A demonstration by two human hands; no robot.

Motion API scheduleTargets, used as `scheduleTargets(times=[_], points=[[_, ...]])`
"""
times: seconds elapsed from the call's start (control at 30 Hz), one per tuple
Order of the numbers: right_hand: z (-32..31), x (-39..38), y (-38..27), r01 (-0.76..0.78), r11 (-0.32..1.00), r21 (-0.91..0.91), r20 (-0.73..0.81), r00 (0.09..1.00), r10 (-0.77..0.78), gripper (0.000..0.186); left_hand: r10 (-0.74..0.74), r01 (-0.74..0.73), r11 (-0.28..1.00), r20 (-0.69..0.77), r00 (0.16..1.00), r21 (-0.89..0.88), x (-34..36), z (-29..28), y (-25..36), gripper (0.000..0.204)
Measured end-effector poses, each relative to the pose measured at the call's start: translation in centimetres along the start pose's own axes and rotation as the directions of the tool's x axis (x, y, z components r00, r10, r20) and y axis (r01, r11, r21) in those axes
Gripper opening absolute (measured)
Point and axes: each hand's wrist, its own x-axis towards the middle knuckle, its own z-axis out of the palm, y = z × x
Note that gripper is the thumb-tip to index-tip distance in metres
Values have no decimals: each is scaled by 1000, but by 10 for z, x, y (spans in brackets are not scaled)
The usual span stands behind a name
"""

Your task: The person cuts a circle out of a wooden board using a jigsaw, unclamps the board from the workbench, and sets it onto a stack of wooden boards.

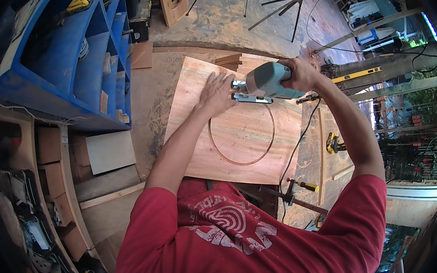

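A light wooden board lies on the bench in front of me, with a dark circular line in its surface. My right hand is wrapped round the handle of a grey-green jigsaw. The jigsaw's metal base rests on the board at the far part of the circle; its blade is hidden. My left hand lies on the board with fingers stretched out, beside the front end of the jigsaw base. From the jigsaw, a black cord runs toward me over the board's right side.
A bar clamp with a yellow handle sits at the near right edge. To the right lie a yellow-and-black power tool and a yellow spirit level. Blue shelving stands at left. Wood strips rest at the board's far edge.
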Motion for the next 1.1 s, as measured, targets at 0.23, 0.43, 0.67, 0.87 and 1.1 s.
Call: scheduleTargets(times=[0.23,0.43,0.67,0.87,1.1], points=[[0,1,0,28,998,-64,1,1000,-28,53,4,-4,1000,-12,1000,-19,-2,0,0,91],[-2,3,-5,3,1000,-18,10,1000,-3,52,-14,14,1000,-16,1000,-25,-2,1,-2,91],[-1,4,-7,-3,1000,-15,19,1000,3,52,-28,28,1000,9,1000,-14,-5,-3,-1,92],[1,5,-2,26,999,-35,2,1000,-26,51,-41,42,999,34,999,-17,-5,-3,1,91],[-3,4,-10,13,999,-48,9,1000,-13,51,-11,11,1000,-33,999,-15,-5,3,-3,88]])
